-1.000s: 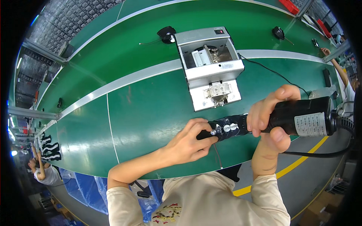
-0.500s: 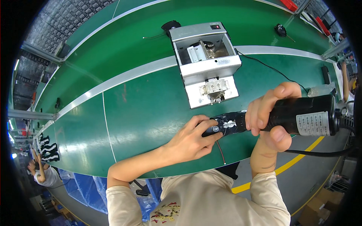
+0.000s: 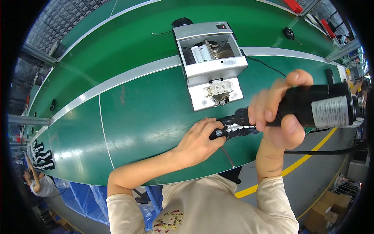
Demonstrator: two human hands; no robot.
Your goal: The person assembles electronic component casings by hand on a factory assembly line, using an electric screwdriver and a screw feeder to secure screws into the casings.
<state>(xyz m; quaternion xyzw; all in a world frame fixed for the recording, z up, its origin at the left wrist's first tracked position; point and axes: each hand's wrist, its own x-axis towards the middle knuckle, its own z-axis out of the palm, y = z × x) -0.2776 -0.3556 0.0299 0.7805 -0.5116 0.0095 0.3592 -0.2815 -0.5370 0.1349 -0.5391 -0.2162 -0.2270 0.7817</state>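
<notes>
Head view: I see the open grey metal box (image 3: 210, 58) at the green table's (image 3: 136, 117) far edge, with metal parts inside. My right hand (image 3: 278, 113) grips the black power screwdriver (image 3: 311, 107) above the near edge; my left hand (image 3: 200, 140) pinches its tip. Since earlier, the box sits nearer picture centre. Grey floor with a yellow line lies below.

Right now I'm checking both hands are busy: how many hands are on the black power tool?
2: the right hand grips the black power tool by its body; the left hand holds its front end.
</notes>
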